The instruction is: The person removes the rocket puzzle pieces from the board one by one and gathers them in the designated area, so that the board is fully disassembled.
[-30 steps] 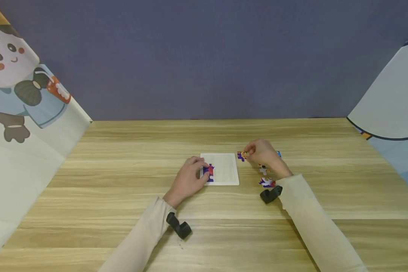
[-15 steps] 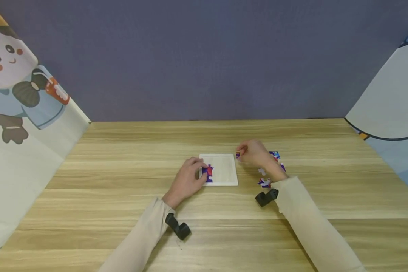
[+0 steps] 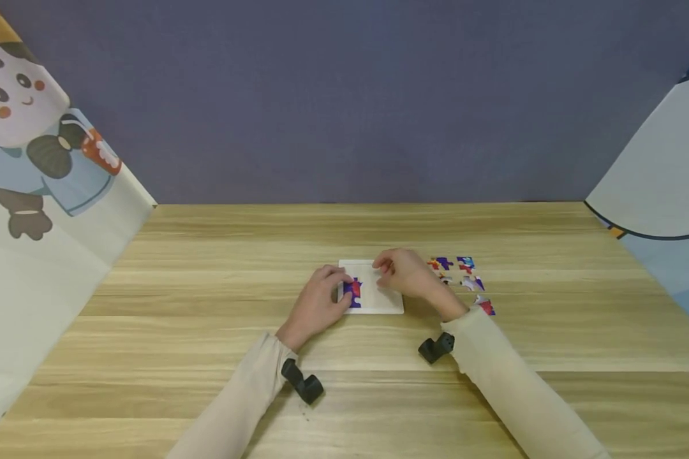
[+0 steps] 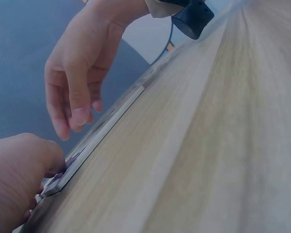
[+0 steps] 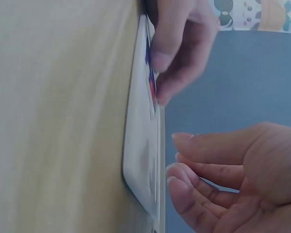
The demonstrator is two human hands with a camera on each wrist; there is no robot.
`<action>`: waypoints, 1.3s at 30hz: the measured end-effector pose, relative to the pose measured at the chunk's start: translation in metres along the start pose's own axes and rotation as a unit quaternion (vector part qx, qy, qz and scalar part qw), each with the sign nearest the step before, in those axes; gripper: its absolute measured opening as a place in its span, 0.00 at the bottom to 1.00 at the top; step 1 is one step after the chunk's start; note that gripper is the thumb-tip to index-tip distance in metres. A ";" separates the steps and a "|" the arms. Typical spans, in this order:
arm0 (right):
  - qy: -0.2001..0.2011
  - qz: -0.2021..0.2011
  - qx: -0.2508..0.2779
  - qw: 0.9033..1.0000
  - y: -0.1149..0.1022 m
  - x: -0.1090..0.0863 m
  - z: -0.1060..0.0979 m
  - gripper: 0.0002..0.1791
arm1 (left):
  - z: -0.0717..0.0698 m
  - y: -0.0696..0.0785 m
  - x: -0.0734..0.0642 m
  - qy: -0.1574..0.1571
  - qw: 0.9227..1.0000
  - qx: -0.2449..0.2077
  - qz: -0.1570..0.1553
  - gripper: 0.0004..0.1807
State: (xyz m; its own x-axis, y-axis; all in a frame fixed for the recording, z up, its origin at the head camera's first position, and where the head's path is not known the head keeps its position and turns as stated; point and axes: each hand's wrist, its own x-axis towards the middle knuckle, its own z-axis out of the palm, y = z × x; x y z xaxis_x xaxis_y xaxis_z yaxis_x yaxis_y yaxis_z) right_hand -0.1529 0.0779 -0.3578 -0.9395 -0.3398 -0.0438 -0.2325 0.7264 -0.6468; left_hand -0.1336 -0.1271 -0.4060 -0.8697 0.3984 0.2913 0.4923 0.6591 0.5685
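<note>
A white square puzzle tray (image 3: pixel 381 306) lies on the table. Purple and red puzzle pieces (image 3: pixel 353 293) are laid in along its left side. My left hand (image 3: pixel 318 296) rests at the tray's left edge, with its thumb and index finger touching those pieces. In the right wrist view, the left thumb (image 5: pixel 162 58) presses down on a piece. My right hand (image 3: pixel 404 274) hovers over the tray's right part, fingers loosely bent. Between its thumb and fingertips no piece shows in the right wrist view, where the fingers (image 5: pixel 184 189) hang beside the tray.
Several loose puzzle pieces (image 3: pixel 466 264) lie on the wooden table (image 3: pixel 379 395) right of the tray, partly behind my right hand. A dark blue panel (image 3: pixel 356 102) stands at the back. Cartoon-printed sheets (image 3: pixel 46 172) close off the sides.
My right hand has moved left from beside a loose piece right of the tray to above the tray, uncovering loose pieces at the right. The left hand stays in place.
</note>
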 end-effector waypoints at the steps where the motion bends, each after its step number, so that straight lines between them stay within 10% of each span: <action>1: -0.004 -0.001 0.003 1.000 -0.002 0.000 0.001 0.15 | 0.001 0.000 0.000 0.001 1.000 -0.001 0.002 0.13; 39: -0.041 0.005 0.015 0.999 -0.020 0.012 0.025 0.16 | -0.002 -0.001 -0.001 0.007 1.000 0.000 0.016 0.17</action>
State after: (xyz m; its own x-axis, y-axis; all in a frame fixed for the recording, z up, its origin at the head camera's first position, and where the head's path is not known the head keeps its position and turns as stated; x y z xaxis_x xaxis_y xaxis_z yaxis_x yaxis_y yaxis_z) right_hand -0.1533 0.0441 -0.3645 -0.9175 -0.3814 -0.1129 -0.2135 0.7118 -0.6691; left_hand -0.1331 -0.1291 -0.4055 -0.8543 0.4098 0.3197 0.5193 0.6469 0.5585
